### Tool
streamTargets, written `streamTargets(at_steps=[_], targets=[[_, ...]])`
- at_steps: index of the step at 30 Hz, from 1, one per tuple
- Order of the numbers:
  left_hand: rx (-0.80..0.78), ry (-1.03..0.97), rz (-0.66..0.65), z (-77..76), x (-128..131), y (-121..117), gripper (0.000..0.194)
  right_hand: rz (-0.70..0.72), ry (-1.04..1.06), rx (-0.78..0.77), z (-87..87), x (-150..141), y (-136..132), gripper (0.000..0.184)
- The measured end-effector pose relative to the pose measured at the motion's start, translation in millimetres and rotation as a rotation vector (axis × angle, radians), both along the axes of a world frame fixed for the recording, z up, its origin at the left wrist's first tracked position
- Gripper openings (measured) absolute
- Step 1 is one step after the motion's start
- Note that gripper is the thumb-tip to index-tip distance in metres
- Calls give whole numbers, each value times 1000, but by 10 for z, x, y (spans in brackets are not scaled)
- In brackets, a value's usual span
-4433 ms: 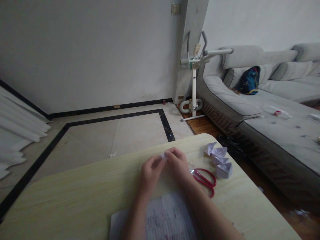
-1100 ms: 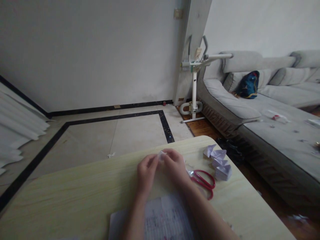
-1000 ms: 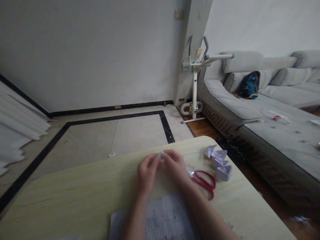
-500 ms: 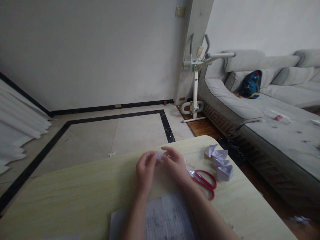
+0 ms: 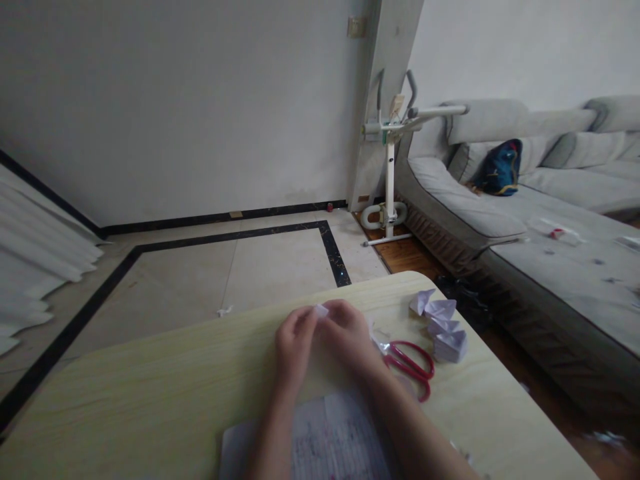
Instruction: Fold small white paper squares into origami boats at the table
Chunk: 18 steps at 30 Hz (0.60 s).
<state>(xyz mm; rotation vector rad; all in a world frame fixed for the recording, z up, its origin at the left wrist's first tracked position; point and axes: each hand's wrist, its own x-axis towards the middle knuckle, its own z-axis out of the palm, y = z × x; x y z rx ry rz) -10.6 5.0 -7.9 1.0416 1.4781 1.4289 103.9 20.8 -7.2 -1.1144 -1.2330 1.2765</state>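
Between my two hands, over the far part of the table, is a small folded piece of white paper point(image 5: 321, 311). My left hand point(image 5: 296, 340) pinches it from the left. My right hand point(image 5: 347, 333) grips its right side, with thumb and fingers closed on it. Most of the paper is hidden behind the fingers. Beside my right wrist lie scissors with red handles point(image 5: 413, 363), their blades partly covered by the hand. Several folded paper pieces point(image 5: 443, 327) stand in a row right of the scissors. A written-on sheet of paper point(image 5: 333, 433) lies under my forearms.
The pale wooden table point(image 5: 150, 400) has a rounded far right corner. Beyond its right edge stands a grey sofa point(image 5: 560, 267) with a blue bag point(image 5: 501, 168) on it. White exercise equipment point(image 5: 391, 173) stands by the wall, and a white curtain point(image 5: 40, 260) hangs at left.
My right hand's fingers, raised and spread before, have closed in on the paper. The small paper now shows a flat pointed top between my hands. The view has shifted slightly.
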Motion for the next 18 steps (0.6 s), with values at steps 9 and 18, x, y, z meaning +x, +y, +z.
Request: streamTargets(at_steps=[9,18], targets=[[38,72,-84,-16,-12,-22,20,-61,-33,8,37,26,-1,15],[41,92,-45,-32,-4,-24,20,-82,-81,23,22,46,37,16]])
